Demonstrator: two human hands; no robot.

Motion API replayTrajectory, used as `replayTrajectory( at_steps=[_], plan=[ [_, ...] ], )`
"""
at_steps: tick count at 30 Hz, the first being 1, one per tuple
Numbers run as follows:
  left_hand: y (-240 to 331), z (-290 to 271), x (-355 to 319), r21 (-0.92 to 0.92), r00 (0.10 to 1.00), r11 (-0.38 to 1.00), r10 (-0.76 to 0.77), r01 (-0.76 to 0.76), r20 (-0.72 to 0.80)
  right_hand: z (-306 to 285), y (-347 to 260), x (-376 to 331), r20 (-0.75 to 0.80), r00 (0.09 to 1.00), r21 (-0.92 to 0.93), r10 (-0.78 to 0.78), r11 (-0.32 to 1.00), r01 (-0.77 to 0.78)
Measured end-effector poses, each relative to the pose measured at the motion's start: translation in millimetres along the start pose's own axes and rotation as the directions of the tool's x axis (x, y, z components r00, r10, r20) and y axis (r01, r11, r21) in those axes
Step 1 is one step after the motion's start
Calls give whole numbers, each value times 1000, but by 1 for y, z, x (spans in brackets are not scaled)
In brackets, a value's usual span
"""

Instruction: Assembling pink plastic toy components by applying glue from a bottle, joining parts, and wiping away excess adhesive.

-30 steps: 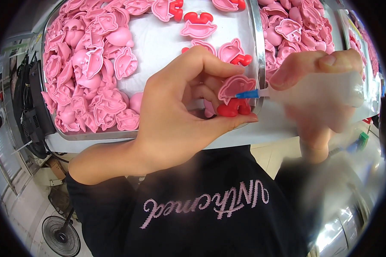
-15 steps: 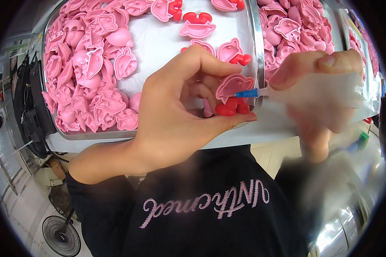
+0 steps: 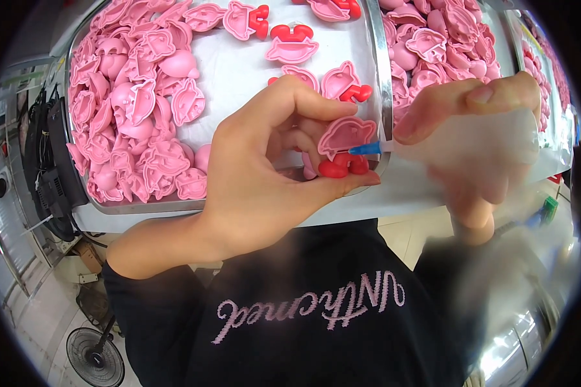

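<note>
My left hand (image 3: 245,155) is closed on a pink hollow half-shell toy part (image 3: 350,134) with a red leg-shaped piece (image 3: 343,166) at its lower edge. Thumb and fingers pinch it from below and above, its hollow side facing up. From the right, my right hand (image 3: 442,106) grips a translucent squeeze bottle (image 3: 490,138), partly blurred. Its blue needle tip (image 3: 366,149) lies at the seam between pink shell and red piece; whether it touches I cannot tell. Behind my left hand's fingertips lies another pink shell (image 3: 339,79) with a red piece (image 3: 356,93).
A metal-rimmed tray (image 3: 382,58) holds a heap of pink shells (image 3: 135,109) on its left side. Several shells with red pieces lie on its white lining. A second heap of pink shells (image 3: 426,45) stands to the right. A fan (image 3: 95,357) stands lower left.
The blue tip has shifted slightly down the held part, toward the red piece. Both hands keep their grips. The whole view has shifted a little.
</note>
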State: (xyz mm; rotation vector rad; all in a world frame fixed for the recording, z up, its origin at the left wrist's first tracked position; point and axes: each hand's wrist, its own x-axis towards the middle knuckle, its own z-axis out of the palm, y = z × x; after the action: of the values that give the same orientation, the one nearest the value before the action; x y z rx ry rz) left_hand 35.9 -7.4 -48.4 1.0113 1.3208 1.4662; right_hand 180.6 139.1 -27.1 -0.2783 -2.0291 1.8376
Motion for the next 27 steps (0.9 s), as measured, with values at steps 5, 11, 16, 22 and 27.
replayTrajectory(
  at_steps=[5,11,16,22,27],
  plan=[
    [-1,0,1,-31,999,999,40,-40,-7,-1,4,1,49,993,95,-108,990,103],
    [2,2,1,-33,1000,999,24,-24,11,-1,-19,4,56,998,-2,-15,1000,15],
    [4,-1,-1,72,999,997,34,-34,1,8,-14,5,23,995,-24,-97,995,98],
    [6,0,2,75,998,995,65,-66,24,8,-4,-2,-286,957,62,-39,996,60],
    [9,-2,2,67,994,992,109,-111,31,6,-14,8,-412,910,130,52,992,2]
  ],
)
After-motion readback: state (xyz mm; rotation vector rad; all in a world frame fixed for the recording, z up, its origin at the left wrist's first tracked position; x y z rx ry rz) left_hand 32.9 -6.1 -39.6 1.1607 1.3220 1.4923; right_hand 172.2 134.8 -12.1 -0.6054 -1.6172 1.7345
